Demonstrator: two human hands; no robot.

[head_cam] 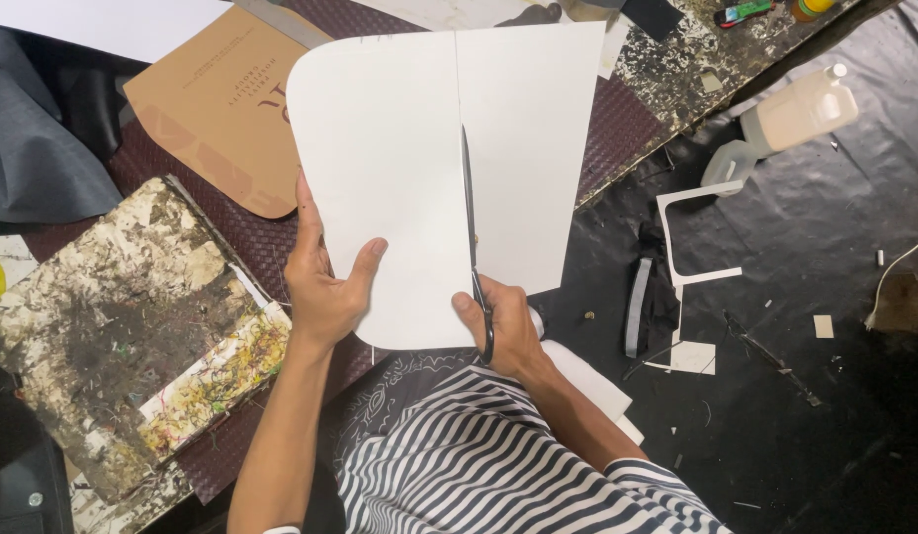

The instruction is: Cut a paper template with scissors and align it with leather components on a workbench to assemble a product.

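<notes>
Even, bright overhead light washes the white sheet [399, 178] almost to glare while the black floor covering [815, 396] at right catches soft sheen on its wrinkles, shadows stay short and faint, and focus holds sharp across the frame with corners falling dim.

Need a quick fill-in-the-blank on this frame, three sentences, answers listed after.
1. The right hand works a pair of ____ up through the white sheet.
2. The left hand grips the sheet's ____ edge.
3. The brown card lies to the ____ of the white sheet.

Missing words: scissors; left; left
</notes>
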